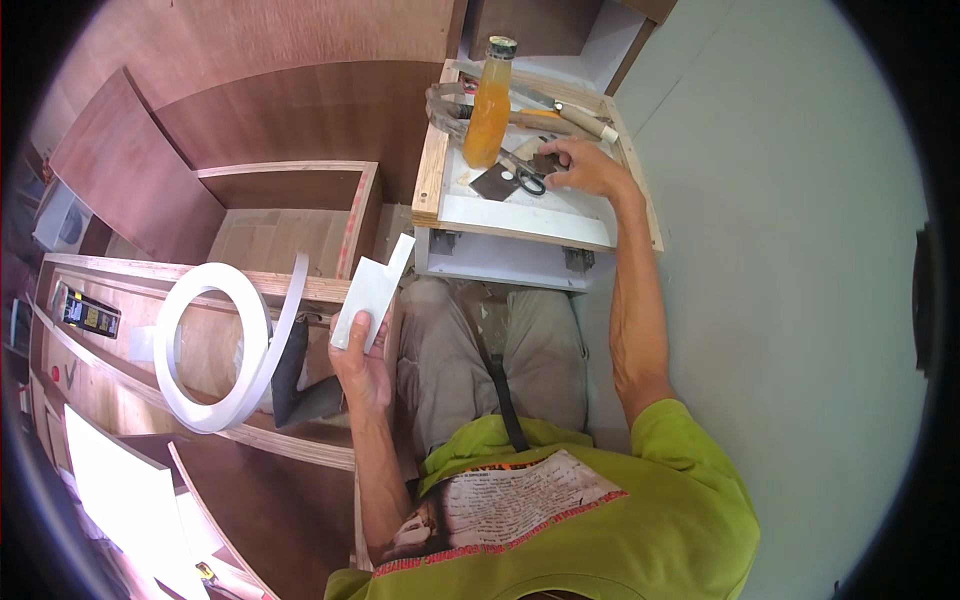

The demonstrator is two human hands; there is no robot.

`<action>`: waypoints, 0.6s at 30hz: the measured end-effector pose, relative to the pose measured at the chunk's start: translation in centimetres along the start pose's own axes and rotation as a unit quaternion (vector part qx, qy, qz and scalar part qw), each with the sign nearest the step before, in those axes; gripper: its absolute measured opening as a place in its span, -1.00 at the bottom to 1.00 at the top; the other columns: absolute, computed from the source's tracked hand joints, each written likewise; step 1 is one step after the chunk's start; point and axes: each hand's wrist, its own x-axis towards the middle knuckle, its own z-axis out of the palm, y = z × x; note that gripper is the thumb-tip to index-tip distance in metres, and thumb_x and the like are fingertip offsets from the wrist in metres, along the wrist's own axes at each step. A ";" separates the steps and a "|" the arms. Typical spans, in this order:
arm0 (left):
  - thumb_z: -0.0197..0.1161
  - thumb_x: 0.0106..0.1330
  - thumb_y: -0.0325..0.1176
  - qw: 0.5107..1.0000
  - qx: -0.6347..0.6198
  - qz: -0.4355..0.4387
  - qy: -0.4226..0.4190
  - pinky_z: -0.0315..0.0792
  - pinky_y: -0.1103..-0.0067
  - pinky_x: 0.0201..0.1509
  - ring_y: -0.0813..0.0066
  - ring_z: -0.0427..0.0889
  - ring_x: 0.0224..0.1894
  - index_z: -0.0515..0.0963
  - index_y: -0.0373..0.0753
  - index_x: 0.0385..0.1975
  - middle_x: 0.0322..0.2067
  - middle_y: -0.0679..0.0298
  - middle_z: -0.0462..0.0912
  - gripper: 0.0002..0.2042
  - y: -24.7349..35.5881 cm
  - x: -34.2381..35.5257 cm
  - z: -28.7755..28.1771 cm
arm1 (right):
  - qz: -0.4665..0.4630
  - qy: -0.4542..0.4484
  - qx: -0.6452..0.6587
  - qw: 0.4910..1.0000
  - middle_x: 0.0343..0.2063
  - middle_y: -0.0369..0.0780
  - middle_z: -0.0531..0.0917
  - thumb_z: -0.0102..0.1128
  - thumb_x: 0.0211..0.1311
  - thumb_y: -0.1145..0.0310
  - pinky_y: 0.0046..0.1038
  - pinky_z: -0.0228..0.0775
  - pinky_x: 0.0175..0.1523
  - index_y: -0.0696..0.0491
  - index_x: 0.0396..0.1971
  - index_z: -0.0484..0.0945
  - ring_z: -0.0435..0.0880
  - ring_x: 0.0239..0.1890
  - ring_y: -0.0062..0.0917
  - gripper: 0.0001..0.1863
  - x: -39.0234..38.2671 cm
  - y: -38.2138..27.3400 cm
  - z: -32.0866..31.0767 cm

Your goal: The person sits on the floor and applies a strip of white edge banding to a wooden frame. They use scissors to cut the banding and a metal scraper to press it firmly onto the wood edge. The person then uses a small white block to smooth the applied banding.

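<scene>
My left hand [362, 368] is closed around a flat white piece [368, 296] with a narrow strip sticking up at its upper right. My right hand [592, 168] reaches over a shallow wood-edged tray [430, 180], thumb and fingers curved and apart. Just at its fingertips lie a small dark brown piece [547, 163] and the black-handled scissors [531, 182]; whether the fingers touch them is hard to make out. A flat brown square [494, 184] rests left of the scissors. Behind them an orange-filled glass bottle [489, 105] stands upright.
A roll of white edge strip [172, 350] leans on the open wooden cabinet frame [300, 285] at left, near a dark grey angled object [300, 385]. A knife-like tool with a pale handle [588, 122] lies in the tray's back. A grey wall [780, 250] rises at right.
</scene>
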 end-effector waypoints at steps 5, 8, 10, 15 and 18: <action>0.32 0.26 -0.35 1.000 0.001 0.002 -0.008 0.49 0.59 -0.07 0.45 0.63 -0.21 0.46 -0.28 -0.10 -0.18 0.22 0.61 -0.71 -0.1 0.1 0.0 | -0.014 0.026 0.005 1.000 -0.34 -0.16 0.56 0.47 -0.17 0.31 -0.42 0.37 -0.12 0.07 -0.04 0.57 0.53 -0.27 -0.40 -0.44 0.1 0.6 0.4; 0.32 0.26 -0.36 1.000 -0.006 -0.003 -0.014 0.50 0.59 -0.07 0.45 0.63 -0.20 0.47 -0.29 -0.10 -0.18 0.21 0.62 -0.72 -0.2 0.1 -0.2 | -0.009 0.076 0.032 0.997 -0.36 -0.21 0.53 0.47 -0.16 0.32 -0.43 0.36 -0.15 0.07 -0.05 0.56 0.51 -0.30 -0.42 -0.45 -1.3 0.6 0.0; 0.32 0.25 -0.37 1.000 -0.004 0.001 -0.008 0.51 0.59 -0.07 0.44 0.63 -0.20 0.47 -0.29 -0.10 -0.18 0.20 0.62 -0.72 -0.1 -0.1 0.2 | -0.011 0.086 0.091 0.992 -0.38 -0.27 0.49 0.46 -0.12 0.32 -0.47 0.34 -0.18 0.06 -0.05 0.54 0.46 -0.33 -0.49 -0.46 -2.4 -1.5 -0.4; 0.32 0.25 -0.38 1.000 -0.008 0.011 0.001 0.52 0.58 -0.07 0.45 0.63 -0.20 0.47 -0.29 -0.11 -0.18 0.19 0.62 -0.73 0.0 -0.1 -0.3 | -0.150 0.025 0.158 0.976 -0.44 -0.34 0.43 0.44 -0.04 0.33 -0.53 0.29 -0.26 0.04 -0.06 0.53 0.36 -0.38 -0.60 -0.52 -2.7 -11.1 -0.1; 0.32 0.26 -0.39 1.000 -0.021 0.011 0.006 0.52 0.58 -0.07 0.45 0.63 -0.20 0.47 -0.30 -0.11 -0.19 0.19 0.62 -0.73 0.0 0.0 0.1 | -0.183 0.004 0.057 0.982 -0.50 -0.33 0.43 0.43 -0.05 0.36 -0.49 0.28 -0.29 0.04 -0.05 0.53 0.37 -0.43 -0.56 -0.52 0.2 -13.5 1.3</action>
